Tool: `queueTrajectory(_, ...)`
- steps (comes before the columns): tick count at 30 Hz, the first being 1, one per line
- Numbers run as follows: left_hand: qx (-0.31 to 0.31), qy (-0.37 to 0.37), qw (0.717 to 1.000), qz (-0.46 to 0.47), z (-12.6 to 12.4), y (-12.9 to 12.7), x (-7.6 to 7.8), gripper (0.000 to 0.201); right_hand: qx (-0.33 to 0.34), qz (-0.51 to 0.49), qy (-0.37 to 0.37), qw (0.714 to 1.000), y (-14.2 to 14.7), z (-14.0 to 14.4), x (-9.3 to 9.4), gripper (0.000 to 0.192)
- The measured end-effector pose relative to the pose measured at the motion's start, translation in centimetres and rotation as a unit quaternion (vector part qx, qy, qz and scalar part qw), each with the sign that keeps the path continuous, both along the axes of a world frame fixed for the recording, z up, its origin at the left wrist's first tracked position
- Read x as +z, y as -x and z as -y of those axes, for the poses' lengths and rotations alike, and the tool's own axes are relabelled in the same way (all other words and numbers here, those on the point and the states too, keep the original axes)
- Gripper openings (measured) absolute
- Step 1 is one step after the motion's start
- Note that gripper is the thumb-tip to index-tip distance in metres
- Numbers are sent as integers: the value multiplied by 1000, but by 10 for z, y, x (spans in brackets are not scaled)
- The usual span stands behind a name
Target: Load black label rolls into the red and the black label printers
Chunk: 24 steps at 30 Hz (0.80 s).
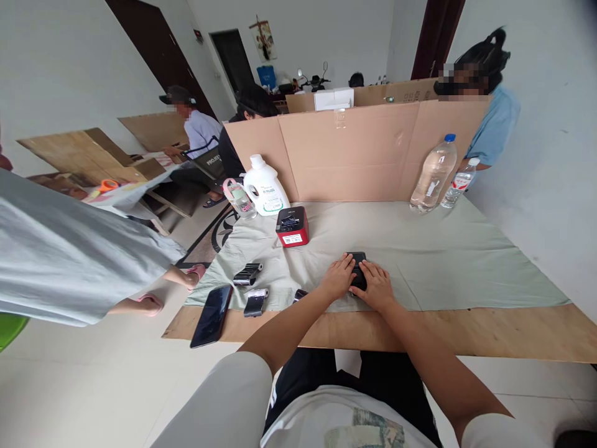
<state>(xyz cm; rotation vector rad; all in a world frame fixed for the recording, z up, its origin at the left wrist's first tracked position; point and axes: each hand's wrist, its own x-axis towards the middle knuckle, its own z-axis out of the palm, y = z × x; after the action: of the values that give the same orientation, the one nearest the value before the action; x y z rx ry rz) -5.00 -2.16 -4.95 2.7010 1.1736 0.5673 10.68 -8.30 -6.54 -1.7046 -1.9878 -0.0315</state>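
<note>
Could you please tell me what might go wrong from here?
The phone lies at the table's wooden front edge, so a bump might knock it off. The left forearm passes beside a partly hidden dark item and could nudge it. The black device under both hands' fingers may slide on the cloth.

Blk gadget (358, 256) partly hidden under L hand (339, 277) & R hand (376, 284), so can't tell type. Small dark roll (300, 294) partly behind L forearm (298, 323). Fine print on red box (303, 228) & white jug (265, 186) too small to read. Standing person (65, 249) cut off at L edge, same w/ green thing (10, 330). Dark obj. (577, 439) cropped, bottom R corner. Cardboard (354, 158) hides part of blue-shirted person (499, 124).
</note>
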Motion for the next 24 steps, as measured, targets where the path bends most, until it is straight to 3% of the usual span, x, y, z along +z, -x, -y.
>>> queueTrajectory(4,9,61,990,125,3,4,-14,38,-21,-15,52,998,5,0,10,69)
queueTrajectory(6,71,91,964,238,8,7,-27,36,-50,-38,80,995,12,-1,15,65)
queueTrajectory(8,172,115,920,332,13,9,-40,34,-93,-62,106,988,22,-3,20,68)
queueTrajectory(10,244,127,889,366,16,11,-50,34,-137,-68,128,980,36,-5,23,78)
queueTrajectory(12,258,130,894,343,19,12,-55,36,-167,-56,146,973,48,-9,24,88)
queueTrajectory(16,221,114,945,212,29,10,-51,47,-169,-41,153,973,48,-23,22,89)
queueTrajectory(18,157,94,976,120,37,10,-45,52,-165,-41,136,976,30,-36,23,88)
queueTrajectory(20,57,74,995,25,46,11,-39,56,-186,-48,110,975,1,-54,25,87)
queueTrajectory(22,-38,67,996,-48,53,14,-32,55,-233,-68,82,967,-38,-76,30,84)
queueTrajectory(24,-92,74,989,-88,57,19,-26,53,-286,-95,59,952,-81,-100,35,81)
